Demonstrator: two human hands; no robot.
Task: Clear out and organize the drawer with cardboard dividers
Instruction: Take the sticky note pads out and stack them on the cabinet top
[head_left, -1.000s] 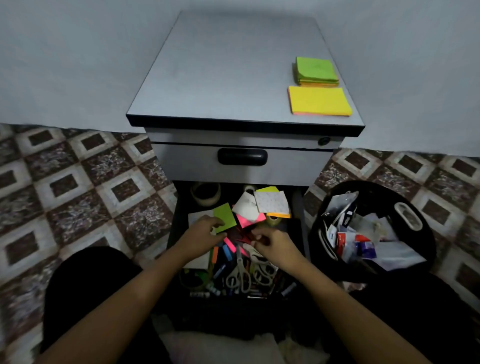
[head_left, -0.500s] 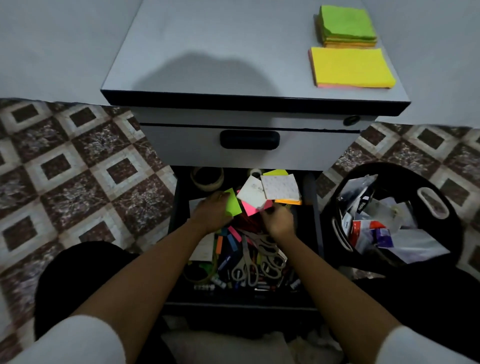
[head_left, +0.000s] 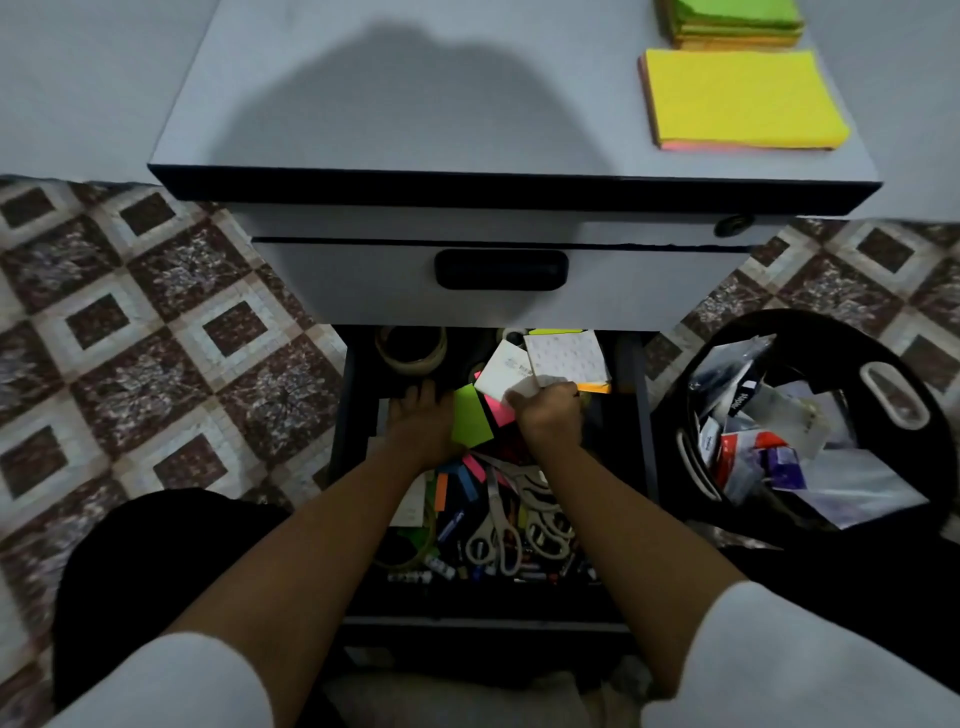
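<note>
White sleeves (head_left: 171, 680) are seen nearest, with bare forearms reaching away into the open drawer (head_left: 483, 619), which is found low in the middle, under a closed upper drawer front. In the drawer's near part, scissors (head_left: 494, 506) are heaped with pens and markers (head_left: 453, 521) and coloured tabs. Further in, the left hand (head_left: 423, 421) is laid at the drawer's left-middle, fingers stretched toward the far end. A green pad (head_left: 470, 420) is tilted against its right edge, but whether the grip is closed on it cannot be told. Just right of that pad, pink notes (head_left: 500, 410) are partly covered. The right hand (head_left: 550, 415) is placed right of those, its grip curled and pinching the near edge of a white note pad (head_left: 506, 370). A second, dotted white pad (head_left: 566, 357) is overlapped onto it at the far right, over an orange pad (head_left: 596, 387). A tape roll (head_left: 410, 349) is seen at the drawer's far left. On the brown-and-white tiled floor (head_left: 130, 338), a black bin (head_left: 841, 332) stuffed with wrappers and paper is stood right of the drawer. Farther on, a black handle (head_left: 501, 269) is set in the closed drawer front. Farthest, on the desk (head_left: 415, 104), a yellow pad (head_left: 743, 106) is laid at the right, with a green-topped stack (head_left: 732, 21) just beyond it.
</note>
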